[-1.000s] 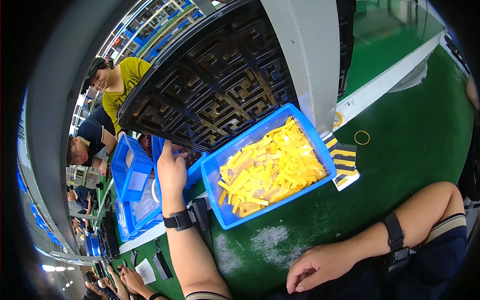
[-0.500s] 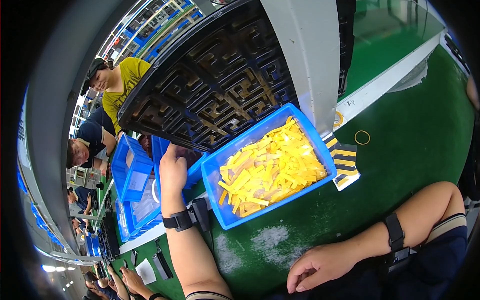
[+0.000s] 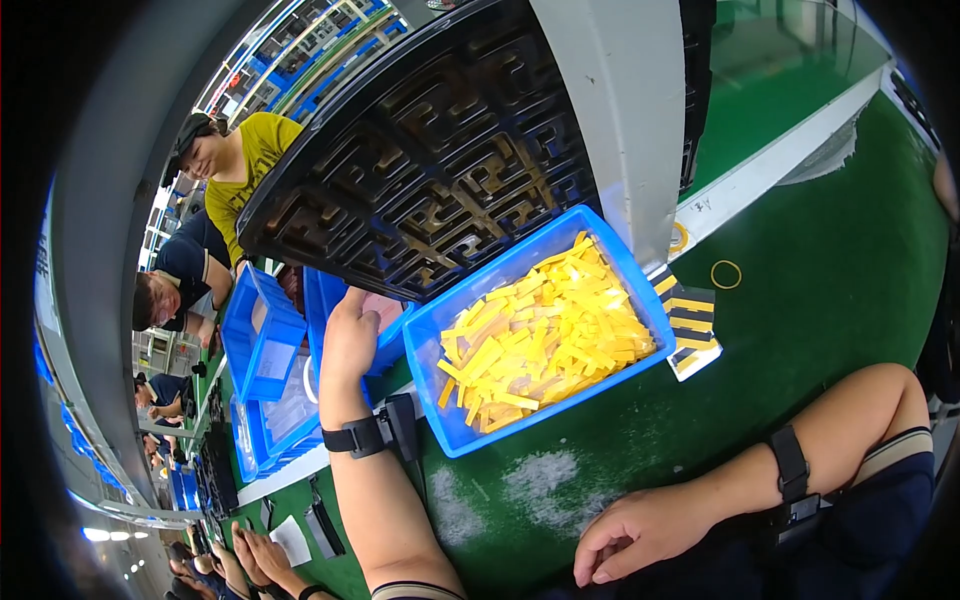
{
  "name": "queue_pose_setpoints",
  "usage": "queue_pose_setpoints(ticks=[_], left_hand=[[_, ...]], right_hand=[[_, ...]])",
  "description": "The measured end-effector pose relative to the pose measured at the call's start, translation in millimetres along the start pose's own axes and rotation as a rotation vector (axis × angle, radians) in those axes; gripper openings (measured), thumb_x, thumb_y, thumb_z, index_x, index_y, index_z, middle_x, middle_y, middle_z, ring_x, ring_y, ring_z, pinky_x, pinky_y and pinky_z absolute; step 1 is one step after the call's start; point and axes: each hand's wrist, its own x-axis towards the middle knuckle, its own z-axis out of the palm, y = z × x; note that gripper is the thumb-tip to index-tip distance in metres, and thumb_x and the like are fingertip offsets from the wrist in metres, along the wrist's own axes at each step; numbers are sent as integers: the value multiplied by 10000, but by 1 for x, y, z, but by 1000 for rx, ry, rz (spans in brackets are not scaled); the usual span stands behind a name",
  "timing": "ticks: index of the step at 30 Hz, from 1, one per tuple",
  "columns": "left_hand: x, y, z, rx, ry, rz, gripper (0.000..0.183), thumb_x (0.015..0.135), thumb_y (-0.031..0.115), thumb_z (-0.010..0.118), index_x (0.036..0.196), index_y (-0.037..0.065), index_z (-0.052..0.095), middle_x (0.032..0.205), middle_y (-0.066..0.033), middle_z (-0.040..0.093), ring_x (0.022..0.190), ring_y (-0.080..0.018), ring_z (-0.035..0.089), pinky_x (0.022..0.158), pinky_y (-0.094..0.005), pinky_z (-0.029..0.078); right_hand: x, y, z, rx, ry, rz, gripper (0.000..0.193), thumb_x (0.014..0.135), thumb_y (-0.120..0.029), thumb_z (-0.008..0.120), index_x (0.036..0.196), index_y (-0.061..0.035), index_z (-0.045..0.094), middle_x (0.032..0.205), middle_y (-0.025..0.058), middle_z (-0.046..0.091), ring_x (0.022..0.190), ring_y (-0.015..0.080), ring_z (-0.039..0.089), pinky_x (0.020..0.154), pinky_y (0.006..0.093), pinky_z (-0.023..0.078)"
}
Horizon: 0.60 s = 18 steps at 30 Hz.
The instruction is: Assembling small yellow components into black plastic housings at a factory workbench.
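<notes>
My left hand (image 3: pixel 350 337) reaches into a blue bin (image 3: pixel 393 340) behind the near one, over pinkish contents. Its fingertips are partly hidden at the black tray's lower edge, so its grip cannot be made out. Close by on the right is a blue bin (image 3: pixel 436 422) full of short yellow strips (image 3: pixel 545 340), some lying crosswise. My right hand (image 3: pixel 645 532) rests at the near side of the green table, loosely curled and holding nothing, its thumb apart from the fingers. Both wrists wear black straps.
A large black patterned tray (image 3: pixel 430 170) leans beside a grey post (image 3: pixel 630 120). More blue bins (image 3: pixel 262 335) stand at left. A yellow rubber band (image 3: pixel 725 274) and a black-yellow striped card (image 3: pixel 690 325) lie at right. Co-workers sit along the left; another person's hands (image 3: pixel 260 555) are at lower left.
My left hand has shifted slightly, and more of the pinkish contents shows beside it. The other person's hands at lower left have moved. My right hand stays put.
</notes>
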Motion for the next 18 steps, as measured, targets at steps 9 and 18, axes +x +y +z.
queue_pose_setpoints(ticks=[9, 18], left_hand=[[1, 6, -3, 24, -86, -15, 534, 704, 16, 437, 1230, 82, 503, 1148, -229, 560, 1088, -384, 516, 916, -374, 406], [2, 3, -3, 53, -97, -18, 537, 702, 16, 450, 1233, 79, 496, 1165, -228, 550, 1098, -384, 507, 930, -377, 398]], right_hand=[[0, -2, -3, -14, -5, 0, 238, 915, -213, 535, 1081, -52, 592, 1000, 32, 610, 851, 110, 550, 744, 258, 439], [0, -3, -3, 2, -17, 9, 241, 919, -221, 531, 1084, -55, 589, 982, 27, 606, 847, 108, 550, 743, 256, 438]])
